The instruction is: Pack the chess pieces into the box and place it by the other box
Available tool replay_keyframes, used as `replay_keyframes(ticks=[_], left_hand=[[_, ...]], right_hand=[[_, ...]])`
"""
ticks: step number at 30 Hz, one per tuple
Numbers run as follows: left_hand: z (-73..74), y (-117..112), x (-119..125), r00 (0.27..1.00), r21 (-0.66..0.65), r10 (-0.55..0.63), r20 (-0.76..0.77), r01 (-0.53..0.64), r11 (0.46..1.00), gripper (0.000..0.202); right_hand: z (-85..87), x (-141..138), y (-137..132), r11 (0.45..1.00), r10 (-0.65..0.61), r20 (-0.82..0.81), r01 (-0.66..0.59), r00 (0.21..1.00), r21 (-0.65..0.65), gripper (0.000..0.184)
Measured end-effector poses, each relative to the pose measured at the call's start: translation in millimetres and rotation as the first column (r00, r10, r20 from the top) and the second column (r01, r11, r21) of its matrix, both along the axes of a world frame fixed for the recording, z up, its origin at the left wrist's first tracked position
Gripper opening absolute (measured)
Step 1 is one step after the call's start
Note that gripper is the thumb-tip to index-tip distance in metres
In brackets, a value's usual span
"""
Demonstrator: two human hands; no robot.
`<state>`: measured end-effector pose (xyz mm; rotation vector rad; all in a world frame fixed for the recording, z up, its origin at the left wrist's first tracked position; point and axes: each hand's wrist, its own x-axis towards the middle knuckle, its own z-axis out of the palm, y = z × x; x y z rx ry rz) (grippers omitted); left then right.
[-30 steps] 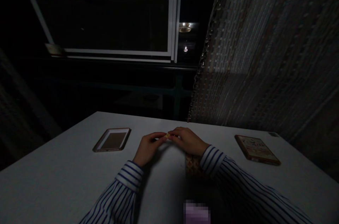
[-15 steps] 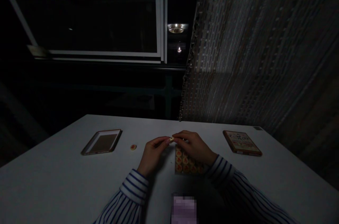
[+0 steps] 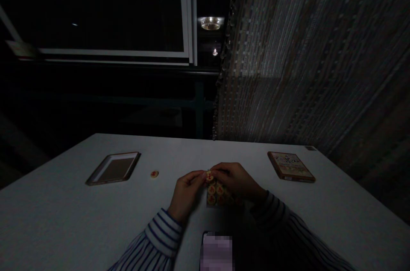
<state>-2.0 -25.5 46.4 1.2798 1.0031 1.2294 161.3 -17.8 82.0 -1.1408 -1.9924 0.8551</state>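
Note:
My left hand [image 3: 186, 194] and my right hand [image 3: 235, 179] meet above the table, their fingertips together on a small round game piece [image 3: 209, 176] with a red mark. It looks like a Chinese chess disc. Just below my hands lies a block of similar discs [image 3: 215, 192] in rows, partly hidden by my fingers and in shadow. A single loose disc [image 3: 154, 174] lies on the white table [image 3: 64, 194] to the left of my left hand, apart from it.
A shallow brown-rimmed tray [image 3: 112, 168] stands at the far left of the table. A patterned box [image 3: 291, 167] lies at the right. A phone with a blurred screen [image 3: 217, 252] sits at the near edge. A beaded curtain [image 3: 288, 70] hangs behind at the right.
The view has tilted and the table sits further left. My hands have come nearer to me, still holding the disc, and its red-marked face shows more. The block of discs is partly covered again.

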Motion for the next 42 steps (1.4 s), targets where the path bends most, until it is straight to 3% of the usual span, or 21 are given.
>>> replay_keyframes(ticks=[6,11,16,25,29,35,42], left_hand=[[-8.2,1.7,3.2,0.999,-0.008,0.006,-0.039,-0.007,1.000,0.028],[-6.4,-1.7,5.3,1.000,-0.051,0.027,0.004,-0.027,0.998,0.030],[-8.6,-3.1,8.0,0.997,-0.095,-0.023,0.069,0.030,0.995,0.036],[-7.4,-3.7,5.9,0.998,-0.075,0.039,0.056,-0.035,0.997,0.029],[-9.0,-3.8,7.2,0.997,-0.085,0.056,0.058,-0.051,0.995,0.029],[-16.2,-2.4,7.1,0.996,-0.070,0.058,0.068,-0.053,0.996,0.028],[-18.8,-2.4,5.8,0.995,-0.057,-0.004,0.102,0.010,0.998,0.031]], right_hand=[[-2.7,5.2,3.7,1.000,-0.008,0.069,0.009,0.998,-0.018,0.022],[-5.8,3.9,3.1,1.000,-0.011,0.076,0.012,0.997,-0.022,0.023],[-8.3,2.8,4.1,1.000,-0.016,0.091,0.016,0.996,-0.005,0.024],[-7.5,2.9,0.7,0.999,0.037,0.073,-0.035,0.997,-0.023,0.025],[-4.7,1.1,-1.9,0.998,0.042,0.171,-0.047,0.984,0.029,0.024],[-2.3,1.3,-0.9,0.972,0.008,0.336,-0.086,0.942,0.219,0.023],[-1.2,2.3,-2.8,0.987,0.002,0.289,-0.049,0.957,0.155,0.021]])
